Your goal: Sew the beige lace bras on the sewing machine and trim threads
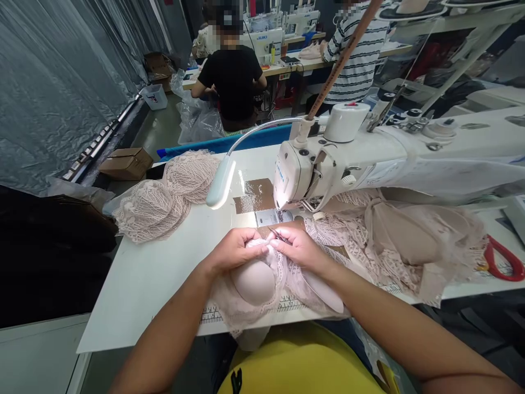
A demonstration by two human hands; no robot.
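Note:
A pale pink lace bra [254, 282] with smooth moulded cups lies at the table's front edge, below the sewing machine's needle area. My left hand [234, 250] is closed on its upper edge, thumb on top. Close beside it, my right hand [304, 250] pinches the same lace edge. A small dark pointed tool, which looks like thread snips [279, 235], is also in my right hand, its tips toward the left hand. Its handle is hidden by the fingers. The white sewing machine [289, 172] stands just beyond both hands.
Bundled lace pieces [150, 210] lie at the table's left. More lace bras [394, 230] are heaped at right, near red-handled scissors [502, 260]. A lamp [221, 183] hangs over the table [164, 290]. A person in black [233, 82] and one in stripes [356, 54] are behind.

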